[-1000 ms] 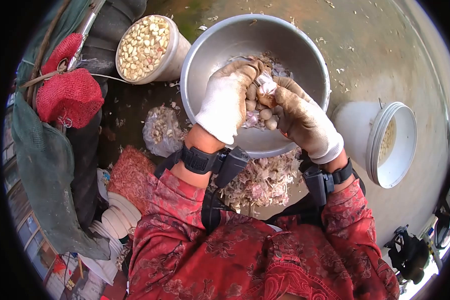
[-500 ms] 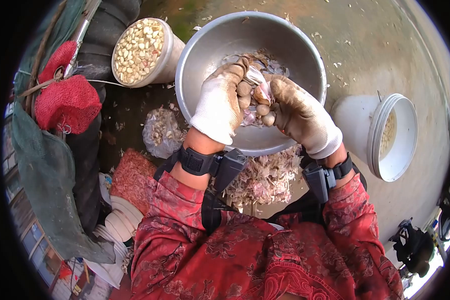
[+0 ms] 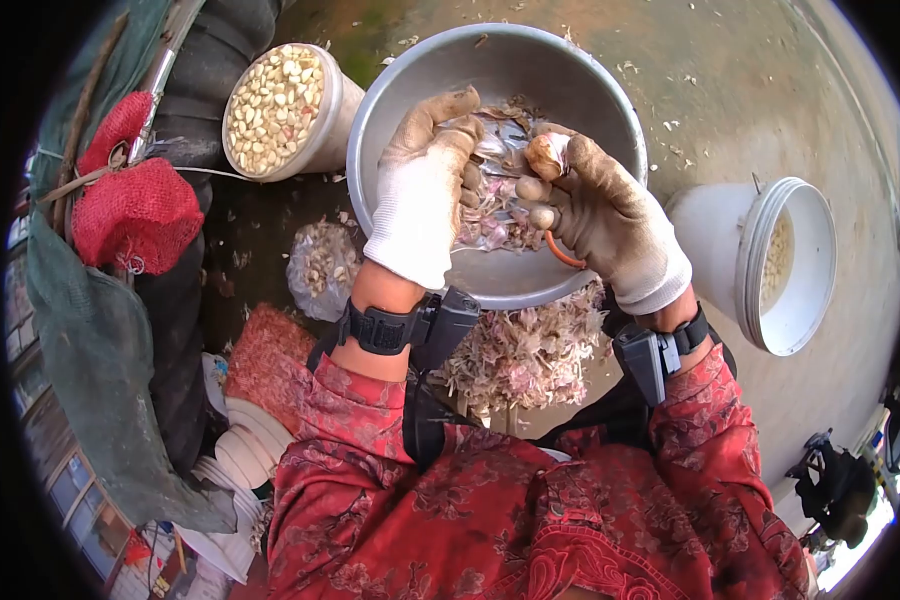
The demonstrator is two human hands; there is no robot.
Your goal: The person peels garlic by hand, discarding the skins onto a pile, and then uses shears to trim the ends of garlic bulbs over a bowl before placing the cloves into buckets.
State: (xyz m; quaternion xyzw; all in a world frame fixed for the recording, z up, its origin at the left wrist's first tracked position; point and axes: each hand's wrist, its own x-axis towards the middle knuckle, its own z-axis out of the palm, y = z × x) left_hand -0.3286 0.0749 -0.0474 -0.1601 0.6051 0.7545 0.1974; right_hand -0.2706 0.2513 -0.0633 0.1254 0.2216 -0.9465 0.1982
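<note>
Over a large metal basin (image 3: 530, 292), my right hand (image 3: 610, 205), in a soiled white glove, pinches a garlic piece (image 3: 547, 157) between thumb and fingers. An orange-handled tool (image 3: 564, 252), mostly hidden, shows under the same hand. My left hand (image 3: 430, 165), gloved too, is on the basin's left side with its fingers partly curled; whether anything lies inside them is hidden. Garlic skins (image 3: 500, 215) lie in the basin between and below both hands.
A bucket of peeled cloves (image 3: 280, 105) stands at the upper left, a tipped white bucket (image 3: 792, 270) at the right. Nearer me are a plastic bag (image 3: 322, 268), a heap of skins (image 3: 530, 360) and a red mesh sack (image 3: 268, 362). Red netting (image 3: 148, 215) hangs left.
My hands have moved apart. The garlic is now in my right hand alone, turned upward, and the orange handle has come into view below it.
</note>
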